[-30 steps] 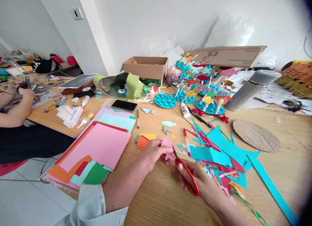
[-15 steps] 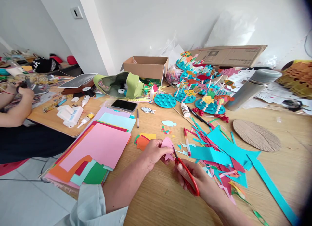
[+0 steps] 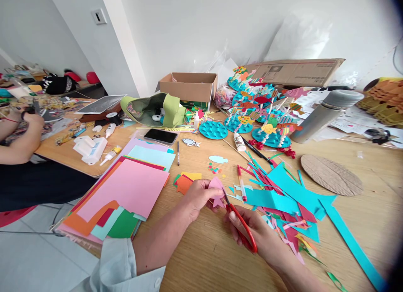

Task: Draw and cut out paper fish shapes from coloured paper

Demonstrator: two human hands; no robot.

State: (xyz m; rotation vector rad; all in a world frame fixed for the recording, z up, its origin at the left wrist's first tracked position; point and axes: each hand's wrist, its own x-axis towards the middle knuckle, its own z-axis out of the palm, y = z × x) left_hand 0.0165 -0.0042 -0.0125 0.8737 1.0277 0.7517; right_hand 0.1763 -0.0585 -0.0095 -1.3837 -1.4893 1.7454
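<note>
Left hand (image 3: 199,196): I have the pink paper cut-out (image 3: 215,184) pinched between thumb and fingers. My thumb covers part of its middle; the fingertips beneath are mostly hidden. Right hand (image 3: 252,227): fingers wrapped round the red-handled scissors (image 3: 238,215), some lost behind the handles. Dark blades lie along the cut-out's right edge; cannot tell whether they bite the paper. My grey sleeve (image 3: 121,262) and right forearm run off the bottom edge. At far left, a co-worker's hands (image 3: 35,120) work at something too small to make out. Cut-out sits over the wooden surface (image 3: 201,258), between my hands. Long axis runs away from me, rounded end outward, flared tail toward me. Scissors slant, blades pointing away and leftward.
</note>
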